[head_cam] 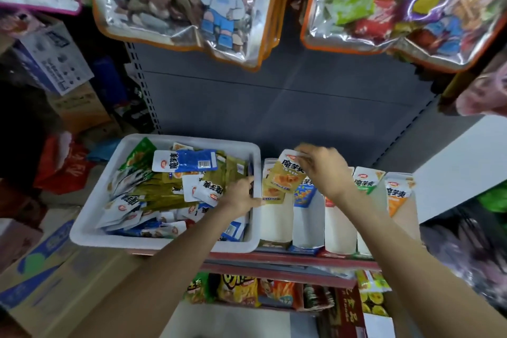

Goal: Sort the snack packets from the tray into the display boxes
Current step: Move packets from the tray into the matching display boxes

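A white tray (90,217) on the left of the shelf holds a heap of snack packets (164,189) in blue, olive-yellow, green and white. To its right stand several display boxes (307,217) side by side. My right hand (323,170) pinches a small stack of olive-yellow packets (285,175) by the top edge, above the leftmost box (274,217). My left hand (241,195) reaches into the tray's right side, fingers down among the packets; whether it grips one is hidden.
Large clear bags of snacks (186,0) hang above, close to head height. A lower shelf (247,291) holds crisp bags. Cardboard boxes (55,269) crowd the floor on the left. A white panel (455,162) stands to the right of the display boxes.
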